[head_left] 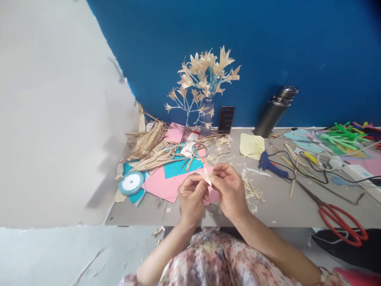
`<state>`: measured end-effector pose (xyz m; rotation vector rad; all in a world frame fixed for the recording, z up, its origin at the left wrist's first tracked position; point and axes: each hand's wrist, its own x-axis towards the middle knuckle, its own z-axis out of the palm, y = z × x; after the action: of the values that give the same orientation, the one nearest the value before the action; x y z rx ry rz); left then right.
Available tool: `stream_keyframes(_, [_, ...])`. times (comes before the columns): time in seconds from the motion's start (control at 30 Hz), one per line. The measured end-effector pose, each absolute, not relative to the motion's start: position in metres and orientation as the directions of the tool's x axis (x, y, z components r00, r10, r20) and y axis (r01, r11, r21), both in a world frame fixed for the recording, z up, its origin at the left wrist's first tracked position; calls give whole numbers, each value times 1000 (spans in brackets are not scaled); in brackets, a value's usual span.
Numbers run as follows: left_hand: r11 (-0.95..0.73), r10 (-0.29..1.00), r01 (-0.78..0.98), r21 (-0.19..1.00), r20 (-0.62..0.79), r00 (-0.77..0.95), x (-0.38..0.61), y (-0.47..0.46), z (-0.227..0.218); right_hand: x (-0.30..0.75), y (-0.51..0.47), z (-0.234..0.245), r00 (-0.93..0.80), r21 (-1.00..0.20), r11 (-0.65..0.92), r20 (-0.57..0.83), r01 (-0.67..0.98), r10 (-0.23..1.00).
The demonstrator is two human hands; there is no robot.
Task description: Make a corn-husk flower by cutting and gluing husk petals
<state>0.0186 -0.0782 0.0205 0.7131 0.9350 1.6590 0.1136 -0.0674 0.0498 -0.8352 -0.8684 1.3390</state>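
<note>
Both hands meet over the front of the table, fingertips pinched on a small pale husk flower [206,175] with pointed petals. My left hand [192,196] grips it from the left, fingers curled. My right hand [231,190] takes it from the other side between thumb and fingers. Beneath them lies pink paper [160,184], partly covered by my hands, with blue paper [181,169] on top of it. Finished-looking husk flowers [208,67] on blue-wrapped stems stand in a clear bottle [207,115] at the back.
Dried husks [151,147] and a blue ribbon spool [131,182] lie at left. A tape roll [199,150] sits behind my hands. On the right are a blue glue gun [272,165], red-handled scissors [336,218], cords and green pipe cleaners [342,135]. A flask [275,111] and phone [226,119] lean on the wall.
</note>
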Motion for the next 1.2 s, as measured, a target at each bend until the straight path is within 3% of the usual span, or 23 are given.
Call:
stream_keyframes(0.4, [-148,963,-537,830,-2,-268,18,-79,22,111,-74,49,91,-925,126,100,-358,991])
stream_keyframes(0.7, [-38,986,-589,808,-64,-151,8,-84,28,116,-80,54,122,-971,232,222,-67,967])
stream_keyframes(0.8, [-15,994,-615,788,-57,-97,8,-85,30,115,-81,52,119,-961,255,243,-102,963])
stream_keyframes(1.03, [-43,988,-682,730,-70,-137,11,-85,32,108,-75,46,26,-901,110,110,-420,994])
stream_keyframes(1.2, [-53,989,-675,736,-54,-137,10,-83,27,105,-73,50,57,-927,159,148,-339,987])
